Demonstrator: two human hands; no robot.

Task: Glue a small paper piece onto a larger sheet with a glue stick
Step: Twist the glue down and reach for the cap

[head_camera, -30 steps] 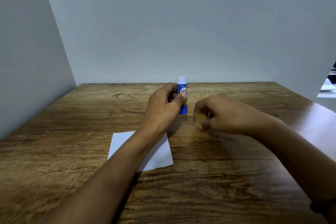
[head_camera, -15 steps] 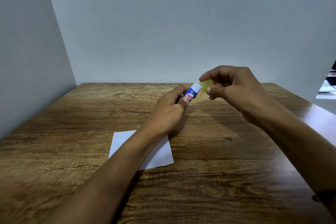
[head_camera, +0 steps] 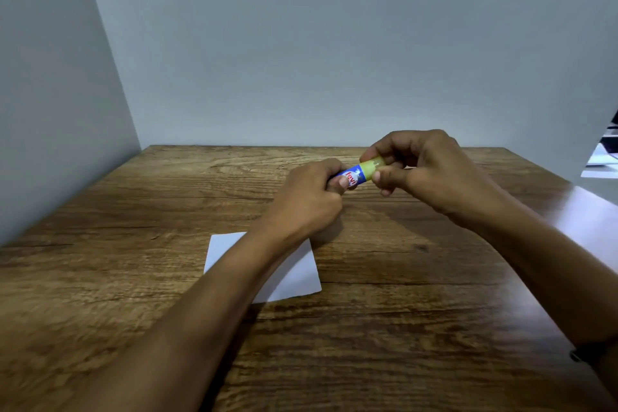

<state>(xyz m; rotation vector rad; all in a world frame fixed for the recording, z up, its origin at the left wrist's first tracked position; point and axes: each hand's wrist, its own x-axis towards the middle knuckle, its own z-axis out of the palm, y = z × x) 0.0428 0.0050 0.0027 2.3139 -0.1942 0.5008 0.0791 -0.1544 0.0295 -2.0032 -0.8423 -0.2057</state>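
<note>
Above the far middle of the wooden table [head_camera: 384, 328], the left hand [head_camera: 306, 201] is gripping the blue body of the glue stick [head_camera: 355, 176], holding it tilted up toward the right. The right hand [head_camera: 424, 167] is pinching the yellow cap [head_camera: 374, 170], which is sitting on the stick's upper end. A white sheet [head_camera: 294, 274] is lying flat on the table nearer the camera, partly covered by the left forearm. Plain grey walls [head_camera: 334, 43] are enclosing the table on the left and far sides. The table's right part is catching a bright sheen.
</note>
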